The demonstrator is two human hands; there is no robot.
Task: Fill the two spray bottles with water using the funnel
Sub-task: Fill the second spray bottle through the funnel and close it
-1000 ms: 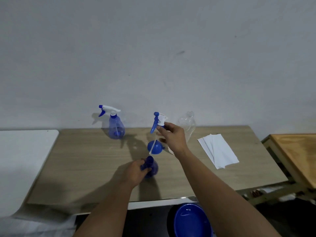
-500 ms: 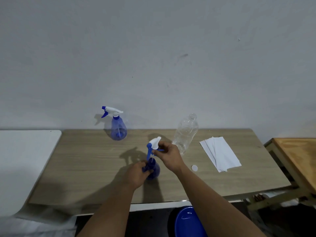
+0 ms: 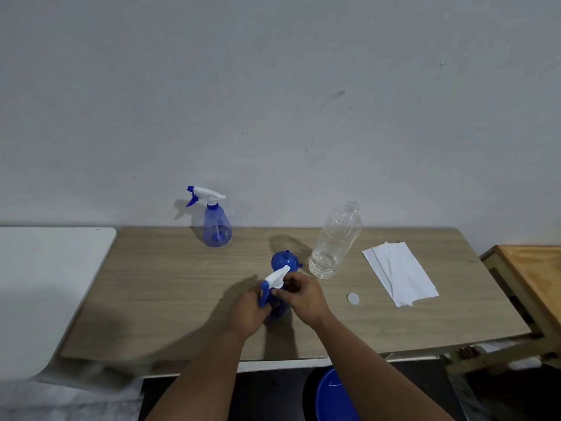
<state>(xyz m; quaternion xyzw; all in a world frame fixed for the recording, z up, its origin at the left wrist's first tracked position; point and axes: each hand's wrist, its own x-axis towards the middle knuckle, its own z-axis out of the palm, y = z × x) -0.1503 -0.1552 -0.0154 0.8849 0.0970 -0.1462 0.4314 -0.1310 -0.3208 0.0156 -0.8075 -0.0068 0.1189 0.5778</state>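
Pinching the sprayer (image 3: 275, 279) upright, the right hand (image 3: 300, 296) sits directly above the bottle (image 3: 277, 309) that the left hand (image 3: 249, 311) grips just below.

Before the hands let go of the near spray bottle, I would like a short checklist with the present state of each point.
1. Left hand grips the near bottle: ok.
2. Right hand holds the spray head on that bottle: ok.
3. Head screwed tight: cannot tell.
4. Water level in near bottle: cannot tell, hands cover it.
5. Far bottle upright, head on: ok.
6. Funnel out of the bottle, on the table: ok.
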